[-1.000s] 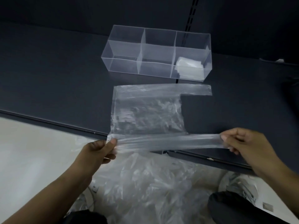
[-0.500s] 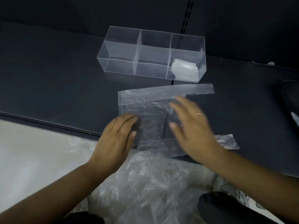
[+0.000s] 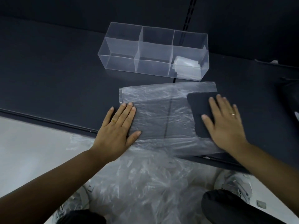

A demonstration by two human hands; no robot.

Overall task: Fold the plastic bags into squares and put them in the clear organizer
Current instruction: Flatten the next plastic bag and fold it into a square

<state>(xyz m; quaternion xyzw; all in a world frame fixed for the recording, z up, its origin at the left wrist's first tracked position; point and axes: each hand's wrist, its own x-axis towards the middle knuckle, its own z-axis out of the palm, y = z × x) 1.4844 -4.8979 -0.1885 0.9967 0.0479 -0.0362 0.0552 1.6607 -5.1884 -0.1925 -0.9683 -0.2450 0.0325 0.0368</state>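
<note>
The left hand (image 3: 118,126) and right hand (image 3: 226,122) both lie flat with fingers straight, pressing the bag (image 3: 161,113). The left is on its left edge and the right is across the handle cutout. The bag is spread on the dark tabletop (image 3: 64,70), just in front of the organizer (image 3: 153,50). It looks very light, limp and slick (thin film, likely to slide or spring open once released), so pinching corners or edges while a palm pins the rest seems best. Its long axis runs left to right, with the handles pointing right. One folded bag (image 3: 186,67) sits in the organizer's right compartment.
</note>
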